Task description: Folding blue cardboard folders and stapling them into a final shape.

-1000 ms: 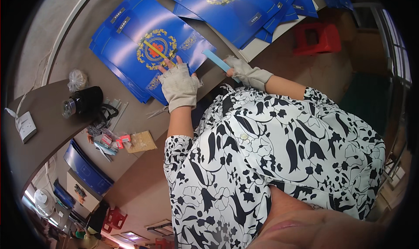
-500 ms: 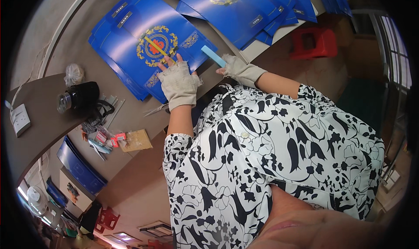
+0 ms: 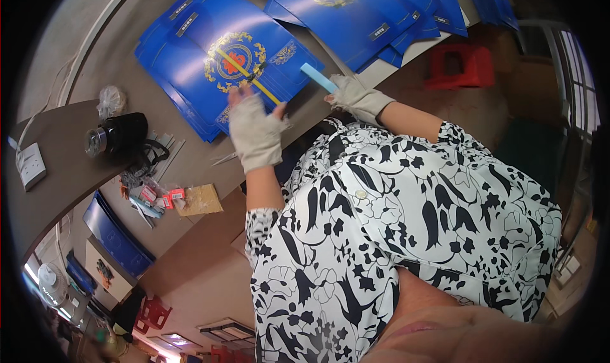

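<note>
A stack of glossy blue printed sheets lies on the grey table in front of me. Its top sheet bears a round gold-and-red emblem, crossed by a thin yellow strip. Over the near edge of this stack is my left hand, in a cream fingerless glove. Its thumb stands apart from its fingers, which are a little blurred, and nothing shows in it. My right hand, gloved the same way, is closed around one end of a flat light-blue stick. The stick's free end points toward the stack's right corner.
More blue sheets lie overlapping to the right, with a red plastic stool beyond. At left are a black bottle, a clear plastic bag, a white power strip and small red boxes. A metal tool is partly hidden by my left arm.
My left hand has drawn back toward me, uncovering more of the yellow strip's near end. The right hand still grips the light-blue stick. The whole view has shifted slightly.
</note>
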Demonstrator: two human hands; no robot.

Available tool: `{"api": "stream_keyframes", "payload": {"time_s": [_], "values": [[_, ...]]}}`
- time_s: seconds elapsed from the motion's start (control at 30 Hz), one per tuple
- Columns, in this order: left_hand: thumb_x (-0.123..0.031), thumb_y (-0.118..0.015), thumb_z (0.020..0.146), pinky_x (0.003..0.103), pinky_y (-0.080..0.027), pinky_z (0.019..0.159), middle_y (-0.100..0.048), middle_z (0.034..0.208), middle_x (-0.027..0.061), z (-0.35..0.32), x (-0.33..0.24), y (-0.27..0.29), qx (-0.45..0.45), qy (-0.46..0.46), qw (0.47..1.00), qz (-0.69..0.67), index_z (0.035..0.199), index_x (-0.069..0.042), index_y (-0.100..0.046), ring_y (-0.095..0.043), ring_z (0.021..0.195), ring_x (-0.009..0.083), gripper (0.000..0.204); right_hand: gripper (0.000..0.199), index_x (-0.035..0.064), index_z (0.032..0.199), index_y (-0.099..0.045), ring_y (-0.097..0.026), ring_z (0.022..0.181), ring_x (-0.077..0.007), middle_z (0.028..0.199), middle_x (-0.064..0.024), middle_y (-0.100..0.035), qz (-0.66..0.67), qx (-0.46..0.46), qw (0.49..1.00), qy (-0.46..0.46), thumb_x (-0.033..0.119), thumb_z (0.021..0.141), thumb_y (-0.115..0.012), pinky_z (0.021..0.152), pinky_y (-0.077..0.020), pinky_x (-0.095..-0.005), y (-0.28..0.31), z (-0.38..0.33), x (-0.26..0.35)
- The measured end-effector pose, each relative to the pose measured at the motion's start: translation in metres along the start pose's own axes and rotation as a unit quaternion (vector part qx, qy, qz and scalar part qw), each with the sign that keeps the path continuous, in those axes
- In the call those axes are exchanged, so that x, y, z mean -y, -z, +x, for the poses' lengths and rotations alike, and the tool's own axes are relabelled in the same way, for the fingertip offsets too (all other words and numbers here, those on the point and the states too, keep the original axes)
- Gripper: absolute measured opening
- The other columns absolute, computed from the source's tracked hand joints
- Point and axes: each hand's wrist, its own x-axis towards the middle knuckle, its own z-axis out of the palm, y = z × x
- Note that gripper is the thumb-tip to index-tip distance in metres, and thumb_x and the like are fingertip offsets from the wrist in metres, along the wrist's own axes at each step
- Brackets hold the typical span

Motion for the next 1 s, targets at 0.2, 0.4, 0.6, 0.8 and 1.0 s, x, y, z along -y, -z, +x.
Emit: {"api": "stream_keyframes", "payload": {"time_s": [0.2, 0.4, 0.6, 0.8, 1.0], "values": [[-0.02, -0.065, 0.08, 0.03, -0.043, 0.066, -0.056, 0.101, 0.0125, -0.053, 0.055, -0.029, -0.099, 0.353, 0.859, -0.358, 0.125, 0.002, -0.041, -0.054, 0.078, 0.0211, 0.056, 0.025, -0.0004, 0.09, -0.052, -0.058, 0.056, -0.0174, 0.066, -0.0093, -0.058, 0.08, 0.01, 0.996, -0.025, 0.017, 0.077, -0.063, 0.045, -0.0429, -0.0307, 0.001, 0.01, -0.011], [-0.013, -0.062, 0.082, 0.022, -0.041, 0.049, -0.058, 0.091, 0.0065, -0.049, 0.039, -0.015, -0.031, 0.479, 0.611, -0.63, 0.114, -0.005, -0.049, -0.056, 0.063, 0.0136, 0.035, 0.036, -0.0025, 0.102, -0.051, -0.058, 0.058, -0.0156, 0.071, -0.0095, -0.056, 0.079, 0.013, 0.996, -0.043, 0.016, 0.075, -0.066, 0.052, -0.0468, -0.0302, -0.003, 0.006, -0.002], [-0.003, -0.058, 0.081, 0.023, -0.045, 0.052, -0.056, 0.096, 0.0076, -0.055, 0.019, -0.017, 0.035, 0.382, 0.419, -0.823, 0.12, -0.006, -0.043, -0.058, 0.068, 0.018, 0.042, 0.047, -0.0018, 0.107, -0.052, -0.06, 0.066, -0.0234, 0.079, -0.0154, -0.058, -0.044, 0.025, 0.991, 0.121, 0.022, 0.071, -0.069, 0.061, -0.048, -0.0337, -0.017, -0.003, 0.003], [-0.002, -0.062, 0.078, 0.024, -0.045, 0.059, -0.056, 0.096, 0.0048, -0.053, -0.001, -0.023, 0.002, 0.366, 0.405, -0.838, 0.115, -0.01, -0.048, -0.056, 0.075, 0.017, 0.04, 0.046, -0.0001, 0.099, -0.053, -0.058, 0.077, -0.0374, 0.082, -0.0226, -0.058, -0.086, 0.096, 0.974, 0.183, 0.034, 0.073, -0.069, 0.066, -0.0456, -0.0422, -0.027, -0.015, 0.027], [0.0, -0.061, 0.079, 0.026, -0.047, 0.063, -0.055, 0.105, 0.0085, -0.054, -0.005, -0.023, -0.018, 0.353, 0.414, -0.839, 0.118, -0.004, -0.045, -0.057, 0.082, 0.0178, 0.043, 0.049, -0.0017, 0.098, -0.055, -0.058, 0.08, -0.0373, 0.086, -0.0221, -0.059, -0.065, 0.121, 0.976, 0.169, 0.036, 0.072, -0.071, 0.069, -0.0453, -0.0414, -0.028, -0.02, 0.032]]}}
